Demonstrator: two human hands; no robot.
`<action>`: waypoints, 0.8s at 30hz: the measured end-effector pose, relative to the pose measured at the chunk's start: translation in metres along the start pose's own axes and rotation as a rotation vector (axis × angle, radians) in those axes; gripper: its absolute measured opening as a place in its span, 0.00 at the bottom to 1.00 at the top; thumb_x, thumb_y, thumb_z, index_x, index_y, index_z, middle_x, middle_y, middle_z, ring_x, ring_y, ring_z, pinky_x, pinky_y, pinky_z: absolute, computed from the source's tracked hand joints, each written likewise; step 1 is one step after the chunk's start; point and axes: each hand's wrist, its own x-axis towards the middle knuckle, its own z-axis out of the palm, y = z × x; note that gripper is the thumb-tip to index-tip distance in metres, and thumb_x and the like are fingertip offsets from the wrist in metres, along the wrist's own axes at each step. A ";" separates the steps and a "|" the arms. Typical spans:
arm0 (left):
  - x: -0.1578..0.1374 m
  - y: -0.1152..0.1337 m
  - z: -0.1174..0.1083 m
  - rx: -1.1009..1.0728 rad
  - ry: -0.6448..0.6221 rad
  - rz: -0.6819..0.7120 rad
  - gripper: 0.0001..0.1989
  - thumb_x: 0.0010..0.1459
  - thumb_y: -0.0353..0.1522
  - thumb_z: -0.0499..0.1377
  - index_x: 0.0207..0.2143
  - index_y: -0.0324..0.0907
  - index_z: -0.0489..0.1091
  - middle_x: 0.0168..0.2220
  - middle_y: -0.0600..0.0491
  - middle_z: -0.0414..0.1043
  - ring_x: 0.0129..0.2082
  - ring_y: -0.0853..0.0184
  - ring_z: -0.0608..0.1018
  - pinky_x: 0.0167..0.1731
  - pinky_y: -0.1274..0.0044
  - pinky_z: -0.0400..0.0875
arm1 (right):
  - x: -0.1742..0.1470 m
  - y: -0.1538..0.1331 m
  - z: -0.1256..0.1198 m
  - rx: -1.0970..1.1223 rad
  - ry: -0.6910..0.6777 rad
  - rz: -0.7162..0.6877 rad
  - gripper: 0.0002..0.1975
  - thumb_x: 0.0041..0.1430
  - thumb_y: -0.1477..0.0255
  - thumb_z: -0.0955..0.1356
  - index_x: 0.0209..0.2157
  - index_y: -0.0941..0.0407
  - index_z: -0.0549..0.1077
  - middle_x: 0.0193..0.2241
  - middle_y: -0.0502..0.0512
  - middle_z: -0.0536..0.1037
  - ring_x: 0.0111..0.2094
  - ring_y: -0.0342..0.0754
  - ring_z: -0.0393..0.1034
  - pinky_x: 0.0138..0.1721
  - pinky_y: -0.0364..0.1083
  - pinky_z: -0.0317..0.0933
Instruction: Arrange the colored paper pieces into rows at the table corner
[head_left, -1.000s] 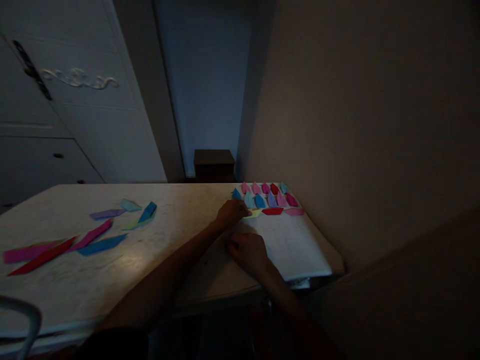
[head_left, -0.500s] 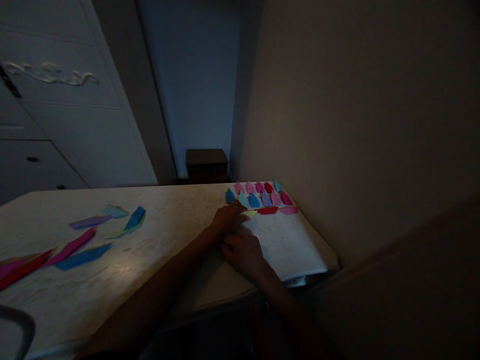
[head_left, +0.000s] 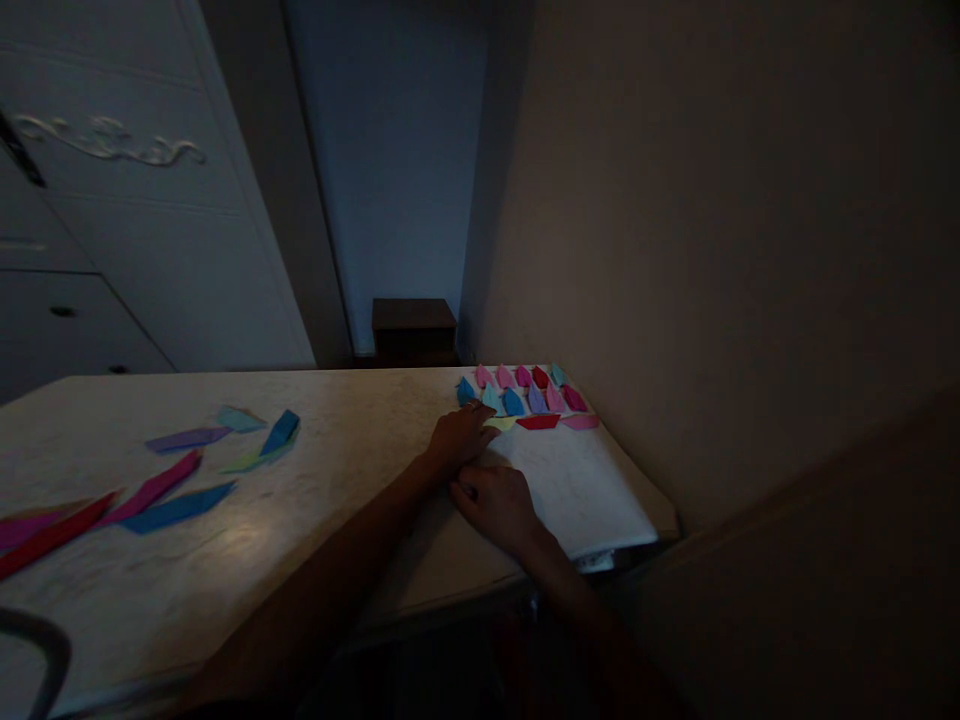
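My left hand (head_left: pixel 459 437) lies low over the left edge of a white sheet (head_left: pixel 577 480), its fingers stretched towards a pale yellow folded paper piece (head_left: pixel 501 424) and seeming to press on it. Just below and to the right, my right hand (head_left: pixel 499 502) is closed, with thumb and fingers curled together; whatever it may hold is hidden. Beside the yellow piece lie a red folded paper (head_left: pixel 539 422) and a pink one (head_left: pixel 580 422) in a row. Farther up the sheet are two rows of small folded paper shapes, among them a blue one (head_left: pixel 513 402) and a purple one (head_left: pixel 537 399).
Loose folded paper strips lie on the left of the table (head_left: pixel 337 420), including blue (head_left: pixel 178 508), magenta (head_left: pixel 154 487) and red (head_left: pixel 56 540) ones. A brown wall (head_left: pixel 712 250) borders the right side. A dark curved bar (head_left: pixel 52 650) shows at lower left; a small brown cabinet (head_left: pixel 414 315) stands beyond.
The view has shifted slightly, so the table things sit a little farther right. Both hands stay by the yellow paper, with barely any movement between them.
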 end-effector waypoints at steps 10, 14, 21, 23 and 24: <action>-0.034 -0.012 -0.014 -0.184 0.148 0.050 0.15 0.61 0.34 0.56 0.50 0.44 0.70 0.50 0.49 0.72 0.48 0.62 0.75 0.48 0.73 0.70 | 0.001 0.007 0.003 0.115 0.037 0.027 0.15 0.61 0.67 0.65 0.21 0.55 0.72 0.20 0.48 0.75 0.24 0.41 0.67 0.27 0.42 0.47; -0.079 -0.023 -0.031 -0.216 0.142 0.068 0.13 0.61 0.33 0.55 0.47 0.43 0.72 0.46 0.51 0.74 0.41 0.65 0.77 0.44 0.75 0.71 | -0.001 0.008 0.003 0.128 0.034 0.024 0.18 0.62 0.66 0.63 0.20 0.55 0.71 0.19 0.48 0.74 0.23 0.42 0.66 0.27 0.42 0.48; -0.176 -0.066 -0.067 -0.216 0.172 -0.046 0.10 0.62 0.31 0.53 0.40 0.44 0.75 0.40 0.52 0.77 0.31 0.70 0.76 0.38 0.77 0.70 | 0.000 0.014 0.006 0.124 0.033 0.023 0.25 0.62 0.53 0.58 0.18 0.54 0.66 0.18 0.50 0.71 0.22 0.46 0.65 0.25 0.43 0.48; -0.196 -0.076 -0.073 -0.223 0.214 -0.111 0.10 0.61 0.30 0.54 0.39 0.43 0.75 0.37 0.52 0.77 0.31 0.70 0.76 0.38 0.77 0.69 | 0.008 0.014 0.007 0.160 0.013 0.023 0.25 0.61 0.52 0.59 0.18 0.54 0.64 0.18 0.50 0.70 0.22 0.46 0.65 0.24 0.43 0.48; -0.202 -0.079 -0.075 -0.234 0.235 -0.141 0.09 0.60 0.29 0.55 0.38 0.43 0.76 0.36 0.52 0.77 0.31 0.69 0.76 0.38 0.77 0.69 | 0.015 0.012 0.007 0.203 0.000 0.000 0.24 0.60 0.53 0.60 0.18 0.54 0.63 0.18 0.50 0.69 0.22 0.46 0.64 0.24 0.43 0.49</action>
